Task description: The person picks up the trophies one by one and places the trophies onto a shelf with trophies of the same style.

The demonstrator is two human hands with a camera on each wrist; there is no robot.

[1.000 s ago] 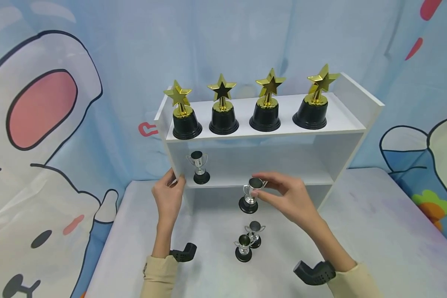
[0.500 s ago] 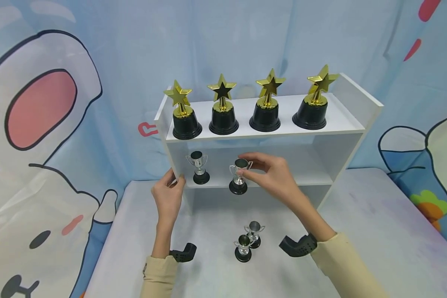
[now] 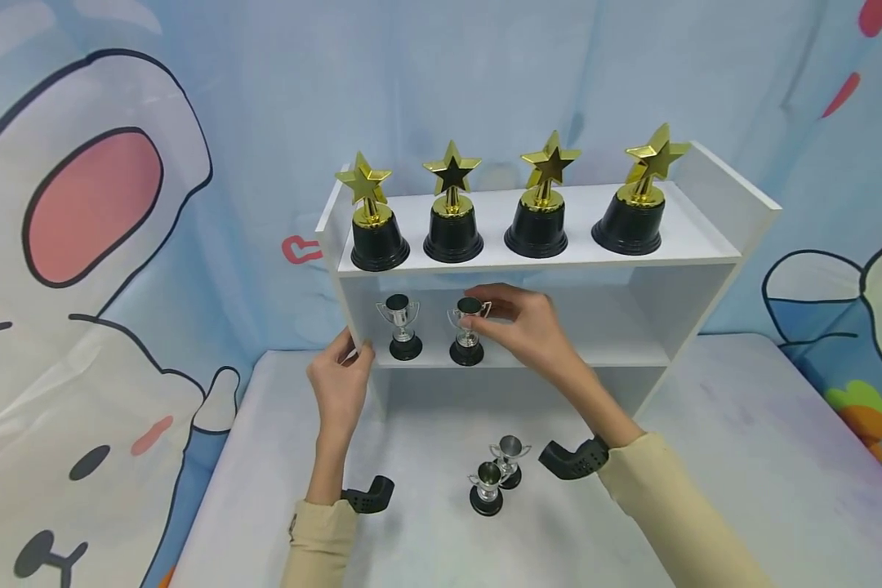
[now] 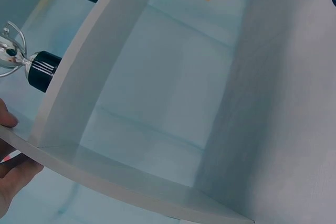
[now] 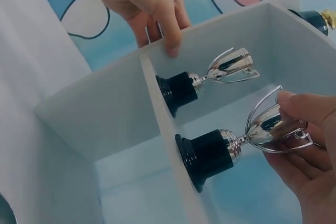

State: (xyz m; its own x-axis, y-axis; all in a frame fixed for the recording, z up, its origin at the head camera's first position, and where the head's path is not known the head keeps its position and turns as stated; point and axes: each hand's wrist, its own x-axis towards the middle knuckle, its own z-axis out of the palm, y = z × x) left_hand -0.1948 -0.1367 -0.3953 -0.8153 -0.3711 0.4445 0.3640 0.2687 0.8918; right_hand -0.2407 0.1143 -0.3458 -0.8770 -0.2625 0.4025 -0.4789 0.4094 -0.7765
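Observation:
My right hand (image 3: 525, 327) pinches the cup of a small silver trophy (image 3: 466, 335) between thumb and fingers. Its black base is at the front edge of the middle shelf, upright, as the right wrist view also shows with the trophy (image 5: 210, 150). To its left on that shelf stands another silver trophy (image 3: 403, 327). My left hand (image 3: 340, 380) grips the front edge of the left side panel of the white shelf unit (image 3: 559, 359), thumb on the inner face. In the left wrist view, fingers (image 4: 18, 177) show at that panel.
Several gold star trophies (image 3: 452, 208) on black bases line the top shelf. Two more small silver trophies, one in front (image 3: 487, 490) and one behind (image 3: 510, 461), stand close together on the white table (image 3: 426, 457) before the unit. A printed curtain (image 3: 470, 65) hangs behind.
My right hand has carried the silver trophy from below the middle shelf up and left to that shelf's front edge. The left hand keeps its grip on the panel. The view shifts slightly.

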